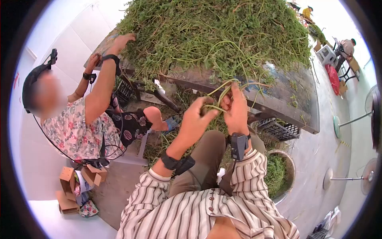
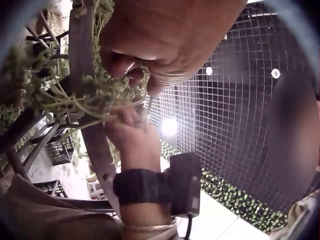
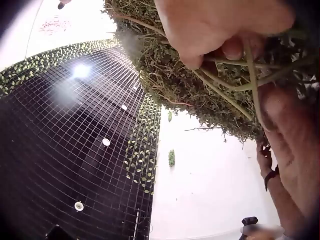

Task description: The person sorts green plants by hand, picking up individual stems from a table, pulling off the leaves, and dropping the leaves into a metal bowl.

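Note:
Both hands hold long green stems just off the near edge of the table. The left hand pinches the stems between curled fingers and thumb; in the left wrist view this hand fills the top. The right hand grips the same stems higher up, its fingers curled. In the right wrist view, stems cross between the right hand and the left hand. Behind them a large heap of leafy greens covers much of the table.
At the left another person sits with an arm reaching to the heap. Below the table stands a black crate, with a round tub of greens at the right. Cardboard boxes lie lower left; fans stand far right.

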`<state>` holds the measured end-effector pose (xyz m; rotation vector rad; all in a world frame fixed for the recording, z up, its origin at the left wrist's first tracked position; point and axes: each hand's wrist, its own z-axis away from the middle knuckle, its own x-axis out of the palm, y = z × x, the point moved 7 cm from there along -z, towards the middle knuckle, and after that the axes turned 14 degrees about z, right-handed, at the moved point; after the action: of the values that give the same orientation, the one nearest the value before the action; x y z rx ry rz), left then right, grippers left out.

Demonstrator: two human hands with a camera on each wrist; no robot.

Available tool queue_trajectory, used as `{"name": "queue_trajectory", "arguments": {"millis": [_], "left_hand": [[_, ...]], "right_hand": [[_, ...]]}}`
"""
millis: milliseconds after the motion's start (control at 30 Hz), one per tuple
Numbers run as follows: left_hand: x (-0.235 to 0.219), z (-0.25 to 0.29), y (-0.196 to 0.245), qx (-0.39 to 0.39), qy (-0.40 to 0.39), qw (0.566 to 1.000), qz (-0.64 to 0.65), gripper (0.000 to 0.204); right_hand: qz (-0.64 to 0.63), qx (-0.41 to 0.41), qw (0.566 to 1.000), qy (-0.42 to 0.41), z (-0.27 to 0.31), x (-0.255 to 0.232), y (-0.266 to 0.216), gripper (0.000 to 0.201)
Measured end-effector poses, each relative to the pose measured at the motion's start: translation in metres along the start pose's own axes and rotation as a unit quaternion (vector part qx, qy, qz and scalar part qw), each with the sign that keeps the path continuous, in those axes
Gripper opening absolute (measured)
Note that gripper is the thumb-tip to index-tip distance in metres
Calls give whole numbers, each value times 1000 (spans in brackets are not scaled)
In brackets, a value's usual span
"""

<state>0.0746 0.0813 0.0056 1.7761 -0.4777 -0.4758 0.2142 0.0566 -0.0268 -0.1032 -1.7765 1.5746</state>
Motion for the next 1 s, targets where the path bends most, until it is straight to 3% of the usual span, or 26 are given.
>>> {"name": "queue_trajectory", "arguments": {"millis": [33,67,167,267,367,467,500,533,567,600,633,767,833,900,1000], "left_hand": [[3,-3,-2,-1,3,1000,2,24],[7,-5,-5,17,4,1000,-6,23],[4,-8,-12,58,-1,998,-11,17],[-1,0,-3,87,-25,986,-142,7],[-10,15,-2,84,-72,969,-223,9],[-27,25,4,48,-71,971,-222,8],[-33,31,2,47,-71,971,-223,8],[-39,38,-3,58,-72,960,-263,8],[-46,47,-10,68,-70,949,-301,8],[-61,61,-27,24,-61,956,-287,9],[-77,79,-47,-22,-56,961,-271,10],[-143,120,-77,-92,20,973,-211,18],[-148,121,-71,-115,66,977,-168,21],[-146,105,-55,-248,161,955,26,23],[-129,65,-41,-125,165,960,187,23]], "right_hand": [[61,-1,998,-26,4,7,-3,20],[-12,56,998,12,6,8,1,20],[-28,25,999,11,2,8,-5,20],[-45,26,998,28,-5,-4,6,17],[-61,33,996,59,-4,-7,11,12],[-66,60,996,16,3,5,19,11],[108,-38,991,63,5,-4,4,14],[277,-136,946,105,8,-8,-14,16],[227,-155,954,122,4,-17,-27,18],[177,-177,958,138,0,-27,-39,20],[-94,-110,981,127,-15,-44,-42,21],[-133,-108,981,93,-20,-63,-57,19],[-176,-13,977,117,-21,-59,-25,19],[-193,-20,978,82,-19,-42,-12,17],[-172,1,983,64,-12,-22,-2,18]]}}
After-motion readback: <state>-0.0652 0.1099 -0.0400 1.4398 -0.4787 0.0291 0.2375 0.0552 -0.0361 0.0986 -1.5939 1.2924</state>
